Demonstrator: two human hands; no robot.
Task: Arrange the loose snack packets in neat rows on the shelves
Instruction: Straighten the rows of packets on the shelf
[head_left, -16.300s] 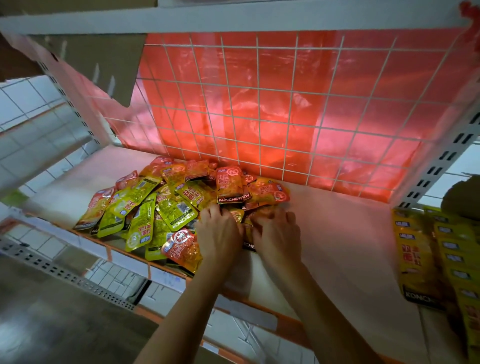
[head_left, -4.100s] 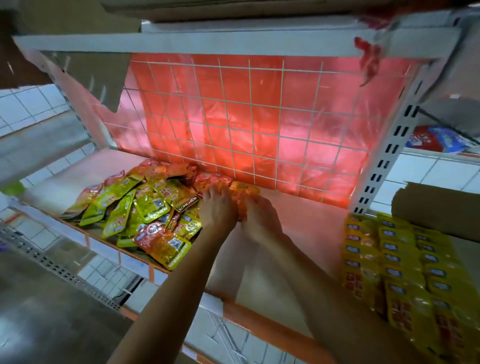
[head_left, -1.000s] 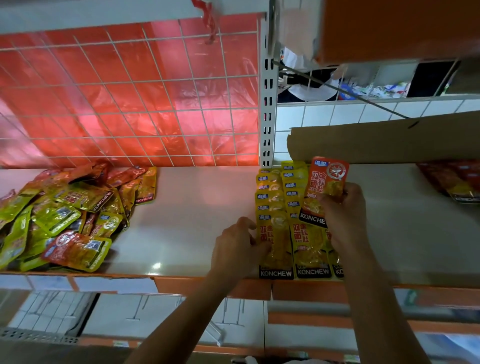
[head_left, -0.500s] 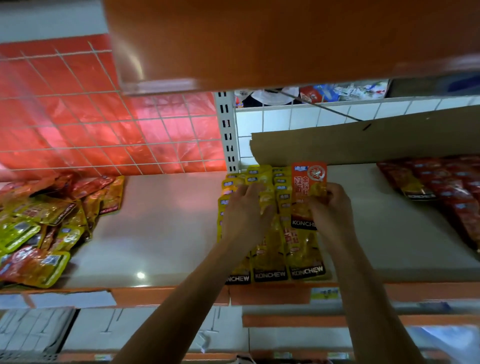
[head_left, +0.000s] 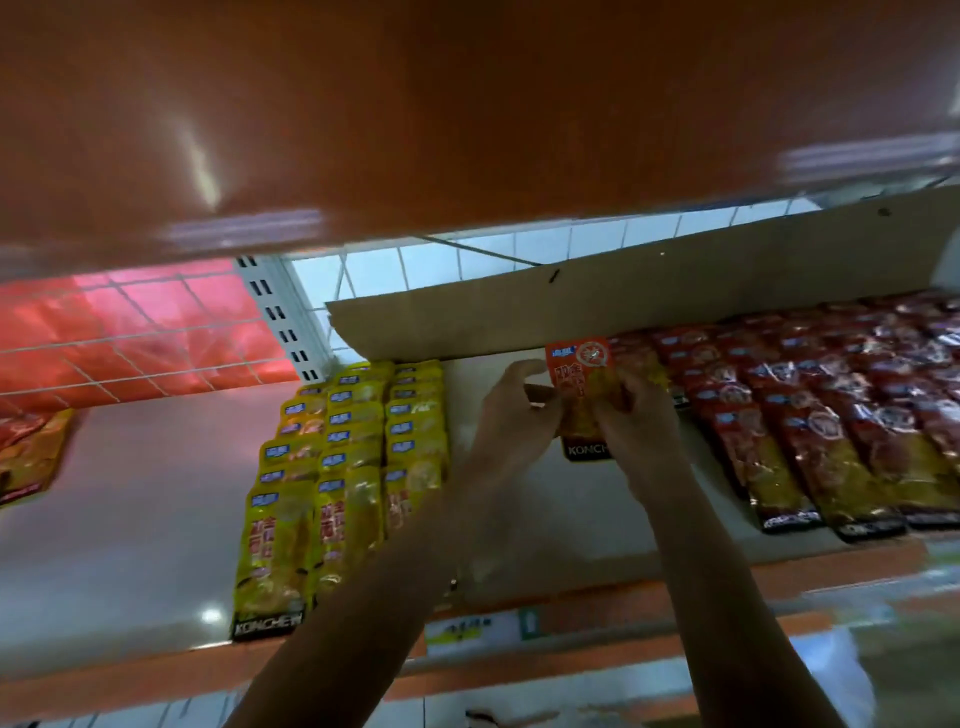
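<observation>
Both hands hold one orange packet (head_left: 582, 382) upright over the shelf (head_left: 130, 493), near its back edge. The left hand (head_left: 511, 413) pinches the packet's left edge and the right hand (head_left: 631, 423) curls round its right side and lower half. Whether more packets are stacked behind it I cannot tell. It sits in the bare strip between the yellow rows (head_left: 353, 467) and the red rows (head_left: 831, 415), just beside the leftmost red column. Its red-orange print matches the red rows rather than the yellow, so the two-handed hold looks meant to square it up and lay it as a new column on the left of the red block. A cardboard sheet (head_left: 623, 306) stands along the back edge, giving a stop to line the top row against.

Half a second earlier the hands are over the yellow rows, the left one pressing them flat and the right one holding the packet above their right column. Now both are off the yellow rows and on the packet, further right. The loose pile (head_left: 31, 452) has slid to the shelf's far left edge of the view.
</observation>
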